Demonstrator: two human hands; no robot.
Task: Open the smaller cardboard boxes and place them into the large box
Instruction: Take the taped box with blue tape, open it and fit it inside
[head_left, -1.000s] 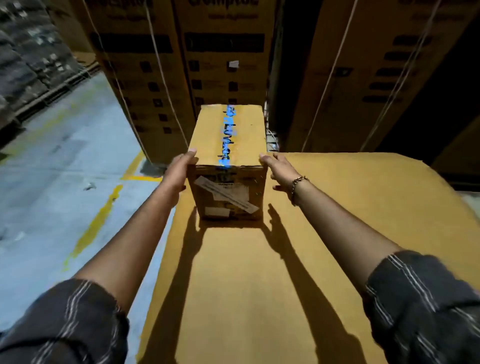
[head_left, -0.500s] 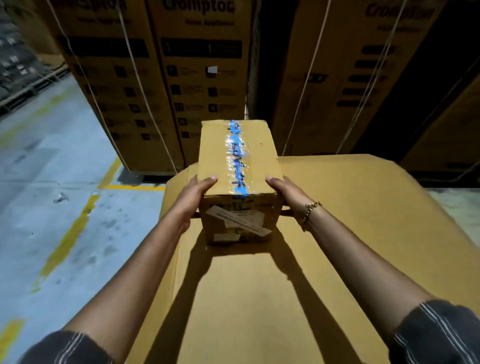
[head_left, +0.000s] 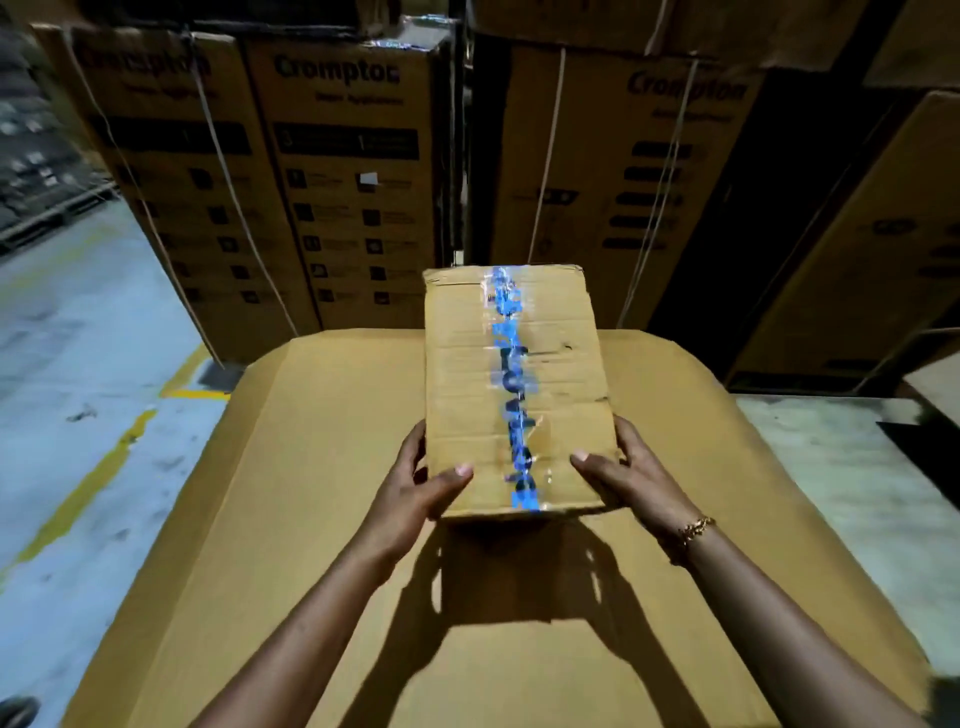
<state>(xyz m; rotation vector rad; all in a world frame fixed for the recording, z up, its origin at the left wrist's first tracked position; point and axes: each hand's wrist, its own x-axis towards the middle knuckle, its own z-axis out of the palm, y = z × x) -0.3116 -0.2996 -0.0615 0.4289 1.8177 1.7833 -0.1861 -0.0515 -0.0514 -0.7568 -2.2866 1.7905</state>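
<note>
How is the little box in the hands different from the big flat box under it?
The small box has blue printed tape along its top; the large box shows none. The small box is gripped by the left hand and right hand; the large box lies flat beneath. Both are brown cardboard.

Dim warehouse, one hard light from above and behind you.

Your hands and the small box (head_left: 511, 389) throw sharp dark shadows onto the large box (head_left: 311, 467). Glare whitens the blue tape (head_left: 511, 384). The stacked cartons (head_left: 353, 171) blur and bow toward the frame edges.
</note>
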